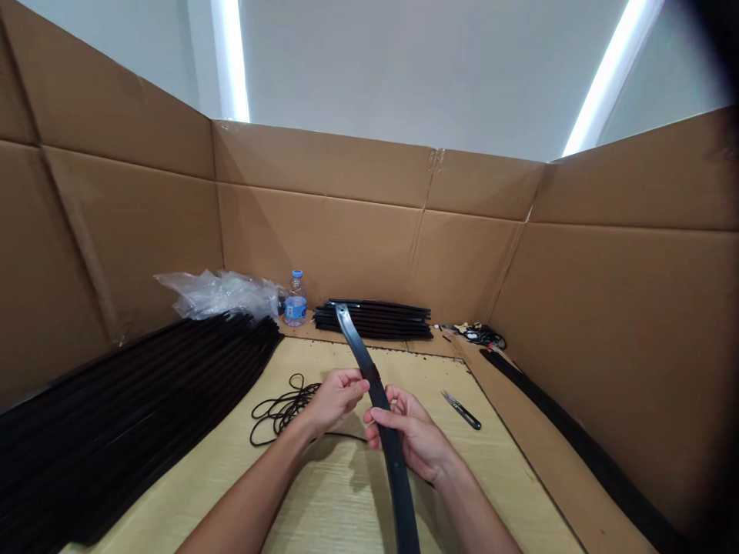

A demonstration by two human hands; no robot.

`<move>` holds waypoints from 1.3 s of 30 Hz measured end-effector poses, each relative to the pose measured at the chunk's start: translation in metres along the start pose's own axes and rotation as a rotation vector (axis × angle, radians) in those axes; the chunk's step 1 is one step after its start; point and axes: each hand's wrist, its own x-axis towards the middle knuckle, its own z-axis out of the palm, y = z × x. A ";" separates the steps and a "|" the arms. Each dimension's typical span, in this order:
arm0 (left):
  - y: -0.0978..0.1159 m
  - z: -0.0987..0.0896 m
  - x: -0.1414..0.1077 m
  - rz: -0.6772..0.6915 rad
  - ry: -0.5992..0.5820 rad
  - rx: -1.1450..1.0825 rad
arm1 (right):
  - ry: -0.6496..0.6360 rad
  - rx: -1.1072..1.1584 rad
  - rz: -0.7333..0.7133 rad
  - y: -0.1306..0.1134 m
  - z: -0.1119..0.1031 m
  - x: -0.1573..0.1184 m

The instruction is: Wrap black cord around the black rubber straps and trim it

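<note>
A long black flat strip (359,348), slightly curved and with a small hole at its far end, slants up from the front edge of the view. My left hand (336,398) is closed, pinching the strip's left edge just by a dark band wrapped around it. Lower down, my right hand (412,432) grips the strip with the thumb on top and fingers behind; part of those fingers is hidden. Loose black cord (287,406) lies in loops beside my left hand, and one length runs under the strip. Thread snips (462,410) rest right of my right hand.
Black strips (144,415) are piled along the left, with clear plastic bags (228,294) behind. A water bottle (295,300) and a stack of black pieces (384,319) stand at the back. Cardboard walls (323,223) enclose the table (312,492); a dark strip (554,423) lies right.
</note>
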 end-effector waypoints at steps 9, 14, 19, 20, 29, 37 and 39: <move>-0.006 0.006 0.001 0.043 -0.025 -0.026 | 0.105 -0.002 0.110 0.002 -0.004 0.009; -0.001 0.021 -0.002 0.056 0.093 0.020 | 0.189 -0.047 0.106 0.005 -0.003 0.011; -0.003 0.023 0.002 0.066 0.206 0.065 | 0.234 -0.014 -0.023 0.008 -0.001 0.015; -0.004 0.020 0.004 0.065 0.235 0.061 | 0.215 0.009 -0.069 0.008 -0.001 0.016; -0.009 -0.008 0.006 -0.016 0.138 -0.059 | 0.042 0.114 -0.045 0.001 -0.014 0.016; -0.009 -0.009 0.004 -0.020 0.011 -0.084 | 0.024 -0.091 -0.007 0.017 -0.005 0.010; -0.007 -0.013 0.003 -0.007 -0.019 -0.115 | -0.039 -0.141 -0.027 0.016 -0.003 0.008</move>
